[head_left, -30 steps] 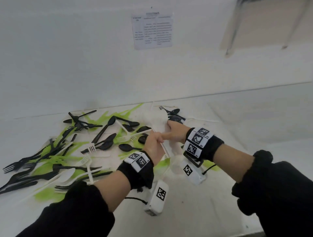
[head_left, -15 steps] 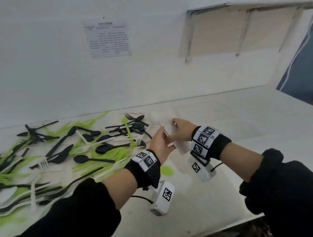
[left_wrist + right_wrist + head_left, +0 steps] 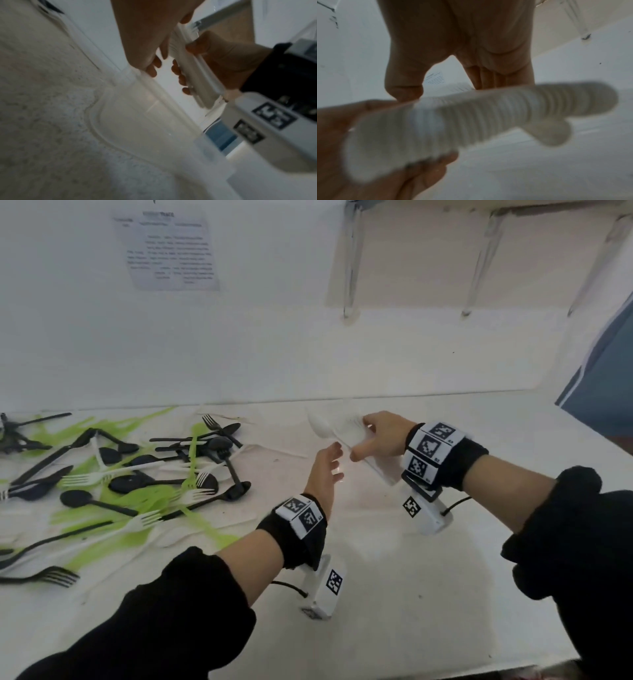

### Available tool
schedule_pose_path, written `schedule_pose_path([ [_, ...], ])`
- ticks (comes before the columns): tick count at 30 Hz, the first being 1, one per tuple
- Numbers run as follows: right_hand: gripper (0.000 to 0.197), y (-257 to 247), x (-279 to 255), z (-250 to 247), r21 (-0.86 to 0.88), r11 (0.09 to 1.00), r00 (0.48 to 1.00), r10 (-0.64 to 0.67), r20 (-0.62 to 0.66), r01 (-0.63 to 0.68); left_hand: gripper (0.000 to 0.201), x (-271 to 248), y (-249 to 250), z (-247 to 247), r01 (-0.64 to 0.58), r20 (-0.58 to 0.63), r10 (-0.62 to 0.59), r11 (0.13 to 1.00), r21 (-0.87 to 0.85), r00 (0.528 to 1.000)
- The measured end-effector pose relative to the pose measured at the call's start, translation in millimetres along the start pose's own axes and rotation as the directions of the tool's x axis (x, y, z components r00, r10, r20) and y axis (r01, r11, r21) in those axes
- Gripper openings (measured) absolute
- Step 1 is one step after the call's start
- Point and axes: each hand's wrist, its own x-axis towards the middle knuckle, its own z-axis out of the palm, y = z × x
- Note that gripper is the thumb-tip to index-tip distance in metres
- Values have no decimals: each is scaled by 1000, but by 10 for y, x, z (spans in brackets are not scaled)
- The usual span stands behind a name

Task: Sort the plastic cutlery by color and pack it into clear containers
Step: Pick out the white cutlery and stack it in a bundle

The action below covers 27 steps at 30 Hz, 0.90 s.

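My right hand point(image 3: 380, 433) grips a stack of white cutlery point(image 3: 342, 429) above the white table, spoon bowls pointing away to the left. In the right wrist view the stack point(image 3: 471, 121) crosses the frame, blurred, with one spoon point(image 3: 553, 134) sticking out below. My left hand point(image 3: 325, 470) hovers open just left of the stack's lower end, fingers straight. In the left wrist view a small gap shows between its fingers point(image 3: 152, 67) and the stack point(image 3: 192, 70). A clear container point(image 3: 137, 121) lies on the table beneath both hands.
A loose pile of black, green and white forks and spoons point(image 3: 154, 481) covers the table's left half. The white wall with a paper notice point(image 3: 168, 251) stands close behind. The table's front edge point(image 3: 411, 669) runs near my forearms.
My view has swung right, so the pile now sits further left. My left hand has come off the white stack and opened. My right hand keeps the stack, moved slightly right.
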Motion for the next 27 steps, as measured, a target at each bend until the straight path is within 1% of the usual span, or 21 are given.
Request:
schedule_pose_path([
  [2,50,140,18,-81,-40,999,1000,10,19,-9,29,33,-59,48,-55,-51,59,995,83,997],
  [3,48,194,23,-103,-57,998,999,2,51,1,27,43,-81,62,-77,-53,84,989,129,995],
  [5,42,265,26,-107,-57,998,992,-31,121,39,18,55,-92,99,-84,-43,95,974,209,995],
  [6,39,279,31,-87,-39,998,989,-50,140,56,18,63,-76,120,-75,-41,86,974,214,995],
  [8,40,276,41,-32,-6,996,987,-82,135,84,26,99,-59,150,-64,-50,72,987,147,996],
  [9,46,266,55,0,-3,996,988,-92,123,93,28,116,-56,159,-68,-57,74,991,113,996],
  [12,74,242,96,103,-35,994,991,-96,92,100,34,119,-73,162,-57,-80,57,998,8,995],
  [14,86,228,123,169,-30,995,993,-96,63,98,33,132,-85,150,-49,-122,42,998,-50,992],
  [17,102,216,159,254,55,995,996,-83,43,81,26,160,-95,108,-36,-149,26,997,-61,988],
  [19,109,217,167,293,132,990,997,-61,46,54,25,195,-115,72,-30,-152,23,999,-43,988],
  [20,109,222,166,306,166,985,998,-45,43,37,25,205,-122,63,-25,-149,20,999,-32,989],
  [22,103,229,150,306,208,978,999,-20,39,11,25,212,-128,68,-18,-139,15,1000,-21,990],
  [24,99,232,133,277,243,970,997,-27,77,7,24,226,-133,64,-19,-140,14,999,-31,990],
  [27,90,230,105,200,214,977,989,-33,144,2,25,253,-143,45,-23,-127,19,999,-28,992],
])
